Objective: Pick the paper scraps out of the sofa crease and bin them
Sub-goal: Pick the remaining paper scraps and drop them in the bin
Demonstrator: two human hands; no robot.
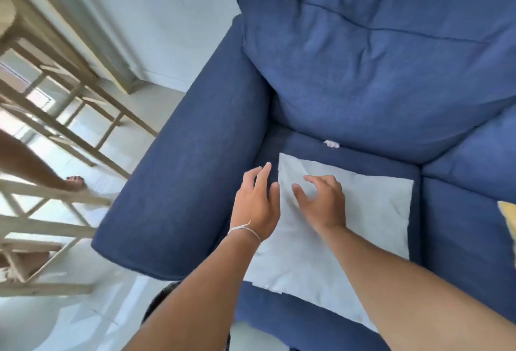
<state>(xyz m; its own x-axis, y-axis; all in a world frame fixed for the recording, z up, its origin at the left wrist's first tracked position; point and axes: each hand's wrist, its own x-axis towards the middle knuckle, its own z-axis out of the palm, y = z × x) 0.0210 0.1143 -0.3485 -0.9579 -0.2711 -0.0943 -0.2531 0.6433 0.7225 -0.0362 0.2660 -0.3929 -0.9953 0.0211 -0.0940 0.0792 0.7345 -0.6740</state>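
Note:
A small white paper scrap (331, 144) pokes out of the crease between the blue sofa's (195, 172) seat and back cushion. A pale square cloth (371, 211) lies flat on the seat below that crease. My left hand (258, 202) hovers at the cloth's left edge, fingers spread and holding nothing. My right hand (324, 201) is over the cloth with fingers curled and apart, also holding nothing. Both hands are a short way in front of the scrap and do not touch it.
Wooden chair and table legs (64, 116) stand to the left on the pale tiled floor. Another person's bare foot (74, 183) is among them. A dark round object (162, 297) peeks out under my left forearm. A yellow item (508, 216) sits at the right edge.

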